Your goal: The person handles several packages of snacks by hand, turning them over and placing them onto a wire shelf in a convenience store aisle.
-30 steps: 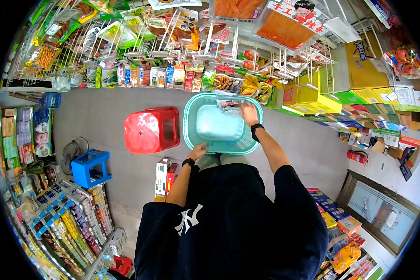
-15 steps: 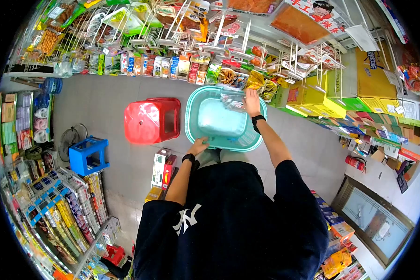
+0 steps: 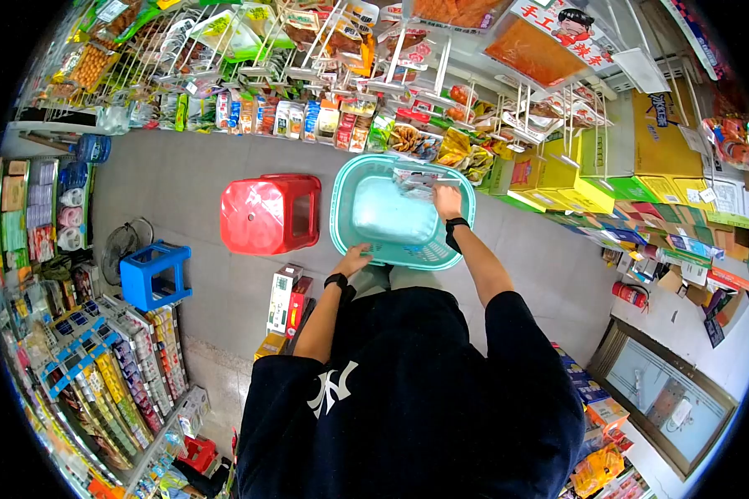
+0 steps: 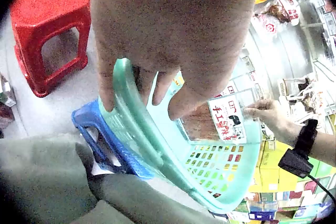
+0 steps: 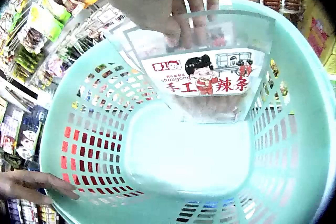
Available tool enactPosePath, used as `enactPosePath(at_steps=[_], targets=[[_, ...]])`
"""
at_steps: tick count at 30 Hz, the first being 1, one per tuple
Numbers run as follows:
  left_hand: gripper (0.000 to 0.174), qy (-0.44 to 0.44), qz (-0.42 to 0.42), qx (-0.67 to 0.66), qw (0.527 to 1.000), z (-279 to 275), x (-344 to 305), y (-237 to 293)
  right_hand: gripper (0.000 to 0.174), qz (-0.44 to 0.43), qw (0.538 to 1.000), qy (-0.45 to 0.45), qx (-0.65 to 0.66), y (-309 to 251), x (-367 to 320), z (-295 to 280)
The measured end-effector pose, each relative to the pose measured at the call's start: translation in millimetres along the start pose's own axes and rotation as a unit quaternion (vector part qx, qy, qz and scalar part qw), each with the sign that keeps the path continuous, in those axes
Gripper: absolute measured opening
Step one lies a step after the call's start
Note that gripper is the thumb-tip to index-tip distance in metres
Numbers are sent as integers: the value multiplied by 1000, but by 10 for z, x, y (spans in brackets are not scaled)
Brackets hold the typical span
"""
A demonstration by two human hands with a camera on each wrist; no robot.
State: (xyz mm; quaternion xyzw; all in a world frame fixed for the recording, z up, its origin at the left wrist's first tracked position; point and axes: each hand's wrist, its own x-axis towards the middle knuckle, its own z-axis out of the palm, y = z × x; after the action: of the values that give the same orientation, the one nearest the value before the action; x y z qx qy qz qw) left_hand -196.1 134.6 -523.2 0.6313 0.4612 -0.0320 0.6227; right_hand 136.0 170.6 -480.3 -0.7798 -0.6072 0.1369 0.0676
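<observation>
A turquoise plastic basket (image 3: 466, 229) sits in front of the person's knees; the left wrist view shows a blue stool (image 4: 107, 142) beneath it. My left hand (image 3: 355, 260) grips the basket's near rim, one digit outside and the other fingers inside. Over the far right part of the basket, my right hand (image 3: 447, 202) pinches the top edge of a clear bag of spicy strips (image 5: 210, 85). The bag stands upright against the inner wall, its white label with a cartoon figure facing the right wrist camera. Layered clear plastic edges show behind it.
A red stool (image 3: 258, 214) stands left of the basket, and another blue stool (image 3: 156, 276) and a fan (image 3: 125, 249) lie farther left. Hanging snack racks (image 3: 308, 50) line the front. Yellow cartons (image 3: 558, 179) are stacked at the right; small boxes (image 3: 283, 299) stand near the left arm.
The right hand shifted outward toward the far rim, then came back nearer, with the bag staying in the basket's far right part. The left hand keeps its place on the rim.
</observation>
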Motion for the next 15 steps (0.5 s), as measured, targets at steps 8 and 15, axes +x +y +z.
enactPosePath(at_steps=[8, 15], targets=[[50, -37, -4, -24, 999, -67, 132, 42, 11, -14, 996, -10, 93, -161, -220, -525], [71, -7, -35, 92, 995, -419, 200, 819, 16, -151, 981, -42, 115, -456, -345, -1283]])
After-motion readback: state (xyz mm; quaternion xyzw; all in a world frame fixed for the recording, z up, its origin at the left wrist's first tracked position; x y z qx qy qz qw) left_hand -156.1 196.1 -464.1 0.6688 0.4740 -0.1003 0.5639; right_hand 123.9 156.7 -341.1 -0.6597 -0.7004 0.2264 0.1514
